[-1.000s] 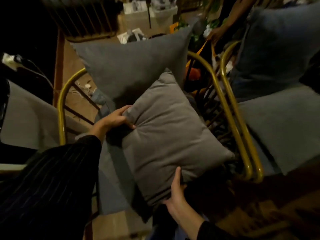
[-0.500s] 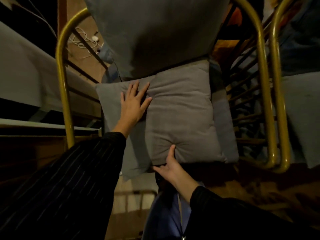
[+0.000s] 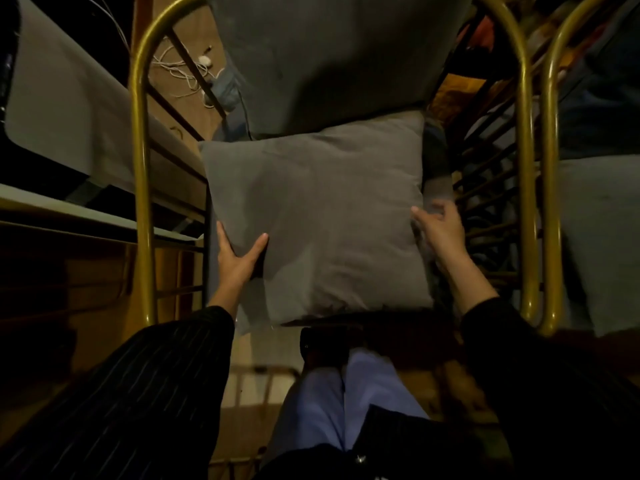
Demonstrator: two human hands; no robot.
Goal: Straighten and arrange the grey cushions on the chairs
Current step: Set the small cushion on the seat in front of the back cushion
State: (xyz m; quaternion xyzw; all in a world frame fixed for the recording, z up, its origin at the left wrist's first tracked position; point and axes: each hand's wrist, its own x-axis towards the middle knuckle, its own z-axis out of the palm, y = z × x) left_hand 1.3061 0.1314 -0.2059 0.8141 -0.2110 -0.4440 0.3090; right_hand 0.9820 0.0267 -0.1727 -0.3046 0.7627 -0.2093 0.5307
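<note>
A light grey square cushion lies flat on the seat of a chair with a gold tube frame. Behind it a larger dark grey cushion leans against the chair back. My left hand grips the light cushion's left edge near its front corner, thumb on top and fingers hidden under the edge. My right hand holds the cushion's right edge, slightly blurred. A second gold-framed chair stands on the right with its own grey seat cushion.
A grey padded surface lies to the left of the chair. White cables and a face mask lie on the floor behind the chair's left side. My legs in light trousers are right below the seat's front edge.
The cushion now lies square on the seat. My left hand slid from its top surface to the left edge. My right hand moved from the front edge to the right edge.
</note>
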